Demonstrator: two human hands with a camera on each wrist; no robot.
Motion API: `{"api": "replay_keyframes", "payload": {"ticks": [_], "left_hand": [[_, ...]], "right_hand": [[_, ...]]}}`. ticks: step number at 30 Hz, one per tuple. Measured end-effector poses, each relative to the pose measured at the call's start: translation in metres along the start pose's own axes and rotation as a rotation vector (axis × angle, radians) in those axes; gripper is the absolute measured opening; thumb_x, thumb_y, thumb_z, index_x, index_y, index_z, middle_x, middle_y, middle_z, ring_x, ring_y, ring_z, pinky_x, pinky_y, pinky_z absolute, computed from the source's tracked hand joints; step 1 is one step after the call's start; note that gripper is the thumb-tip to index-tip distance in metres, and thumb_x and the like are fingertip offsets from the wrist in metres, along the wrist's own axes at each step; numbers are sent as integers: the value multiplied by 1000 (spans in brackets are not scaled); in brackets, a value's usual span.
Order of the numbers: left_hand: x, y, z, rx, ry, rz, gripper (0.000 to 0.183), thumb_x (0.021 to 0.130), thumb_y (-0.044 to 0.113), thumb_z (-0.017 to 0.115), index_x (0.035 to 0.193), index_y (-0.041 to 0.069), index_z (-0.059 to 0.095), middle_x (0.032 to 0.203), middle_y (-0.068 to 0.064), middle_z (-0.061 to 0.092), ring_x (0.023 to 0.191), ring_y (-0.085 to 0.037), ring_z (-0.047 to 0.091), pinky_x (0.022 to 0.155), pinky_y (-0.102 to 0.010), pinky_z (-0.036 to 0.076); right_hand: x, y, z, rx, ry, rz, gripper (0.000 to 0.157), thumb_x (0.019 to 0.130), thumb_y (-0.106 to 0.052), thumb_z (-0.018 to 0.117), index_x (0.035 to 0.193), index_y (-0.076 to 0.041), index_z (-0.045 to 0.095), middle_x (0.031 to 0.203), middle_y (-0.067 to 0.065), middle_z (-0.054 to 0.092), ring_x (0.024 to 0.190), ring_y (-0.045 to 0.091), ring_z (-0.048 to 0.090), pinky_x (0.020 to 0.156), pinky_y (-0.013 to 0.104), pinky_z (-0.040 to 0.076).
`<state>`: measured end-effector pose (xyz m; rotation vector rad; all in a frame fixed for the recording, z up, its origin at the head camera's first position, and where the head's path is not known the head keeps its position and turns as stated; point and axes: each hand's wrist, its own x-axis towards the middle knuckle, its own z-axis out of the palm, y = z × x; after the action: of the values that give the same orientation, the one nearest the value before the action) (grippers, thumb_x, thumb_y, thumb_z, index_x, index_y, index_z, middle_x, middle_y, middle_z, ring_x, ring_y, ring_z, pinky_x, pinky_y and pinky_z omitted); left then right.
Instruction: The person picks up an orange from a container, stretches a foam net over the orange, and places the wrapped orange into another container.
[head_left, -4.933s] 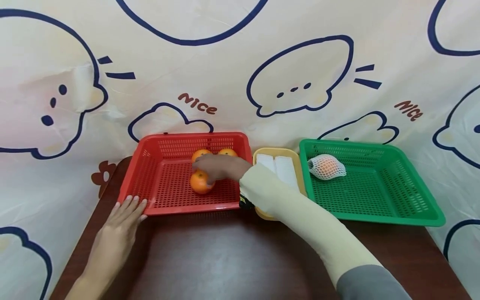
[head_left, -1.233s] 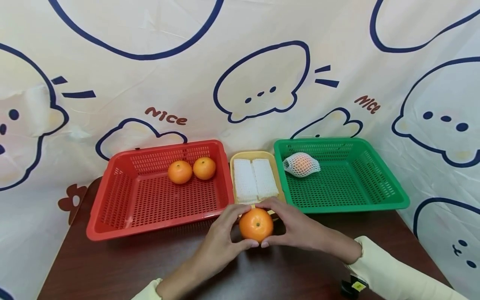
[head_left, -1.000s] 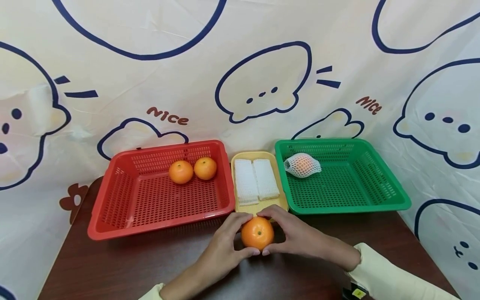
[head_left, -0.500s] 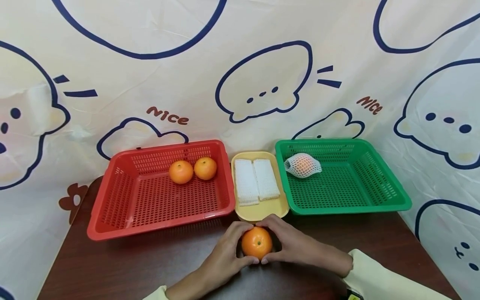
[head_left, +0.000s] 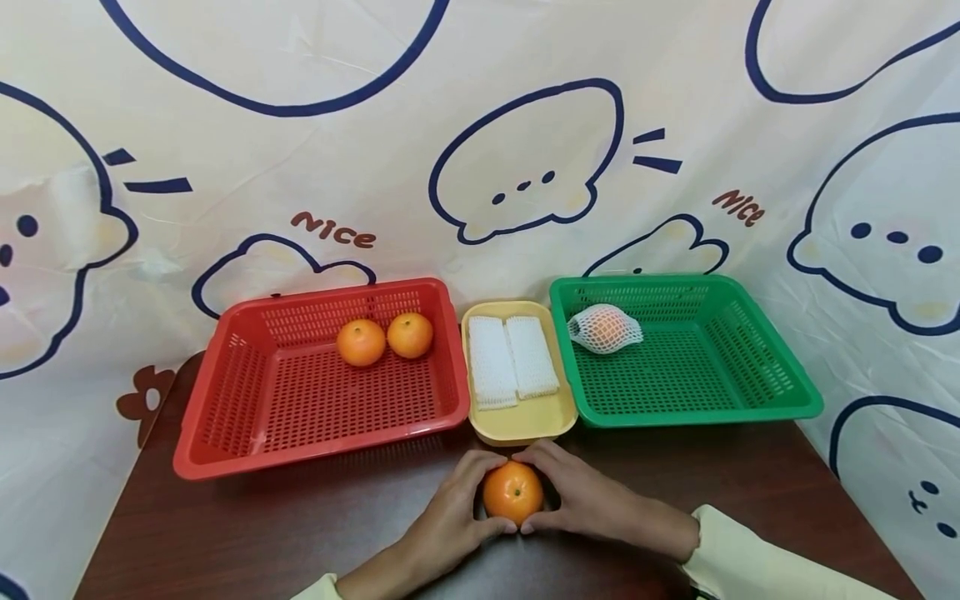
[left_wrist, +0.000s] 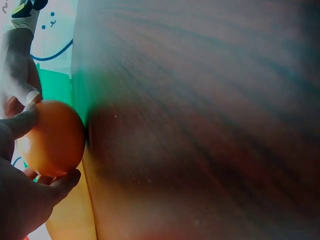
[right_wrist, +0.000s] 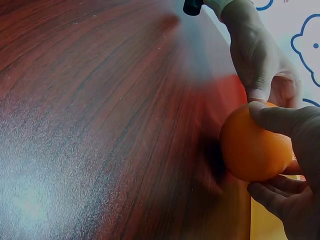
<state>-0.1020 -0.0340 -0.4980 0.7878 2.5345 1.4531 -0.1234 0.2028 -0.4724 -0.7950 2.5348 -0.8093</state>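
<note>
The table (head_left: 300, 533) is low in the frame, with a cloth (head_left: 330, 158) behind it. On the table, the left basket (head_left: 337, 400) has two oranges (head_left: 361, 342) at its upper right. The right basket (head_left: 735, 367) has a fruit (head_left: 606, 331) in a net (head_left: 630, 332) at its upper left. A tray (head_left: 536, 421) with two nets (head_left: 491, 362) sits between the baskets. Below it, bottom middle, a third orange (head_left: 513, 493) sits between the left hand (head_left: 453, 512) and the right hand (head_left: 581, 497).
</note>
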Motion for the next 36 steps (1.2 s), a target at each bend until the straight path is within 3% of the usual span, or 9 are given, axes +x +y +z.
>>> {"api": "replay_keyframes", "payload": {"ticks": [4,9,14,17,20,24,28,33,36], "left_hand": [[0,0,0,-3,-2,-3,71,79,24,89,139,10,55,135,3,55,121,-13,58,105,-34,52],[1,0,-1,0,-7,-11,71,80,23,89,141,8,55,137,2,55,123,-14,58,106,-35,52],[0,0,0,12,-11,2,72,79,21,89,141,7,55,138,2,55,125,-16,58,108,-37,51],[-1,-1,1,19,-11,12,72,78,21,90,140,6,56,138,1,55,125,-17,58,108,-37,51],[-1,-1,1,19,2,25,73,76,18,91,138,5,56,136,0,56,124,-17,59,107,-38,51],[3,0,0,22,20,45,72,75,17,92,137,6,57,134,-3,58,123,-18,59,107,-37,51],[5,1,1,28,16,44,72,75,16,92,138,9,57,133,-3,58,123,-17,60,107,-35,51],[3,1,1,30,27,37,72,74,15,93,137,8,58,132,-1,59,122,-17,60,107,-35,51],[2,1,1,20,28,39,72,75,16,92,137,8,58,132,-1,59,123,-17,60,108,-37,50]], "right_hand": [[0,-1,-2,-17,-10,5,80,86,-66,70,146,-18,50,145,-7,49,126,8,53,108,39,51],[3,-17,-19,-168,-80,38,85,88,-62,71,150,-7,49,147,3,52,128,15,56,105,42,53],[22,-42,-46,-272,-46,53,52,97,-37,72,136,-5,61,123,6,65,106,16,63,90,38,57],[42,-53,-60,-260,32,66,35,99,-25,70,125,-2,65,112,8,68,97,20,64,84,39,58],[70,-59,-77,-255,65,120,34,100,-20,67,126,2,64,111,14,69,99,26,66,87,42,58],[113,-57,-101,-339,19,243,38,103,-22,63,131,5,60,121,19,68,113,32,65,97,45,56],[153,-47,-115,-415,-37,333,34,105,-22,57,126,5,59,109,16,68,99,28,66,84,39,56],[187,-33,-117,-411,-112,353,17,104,-13,52,94,-2,59,80,5,51,71,19,49,63,28,41],[196,-29,-115,-383,-125,384,24,101,-7,48,77,-9,49,75,3,44,67,17,42,59,27,36]]}}
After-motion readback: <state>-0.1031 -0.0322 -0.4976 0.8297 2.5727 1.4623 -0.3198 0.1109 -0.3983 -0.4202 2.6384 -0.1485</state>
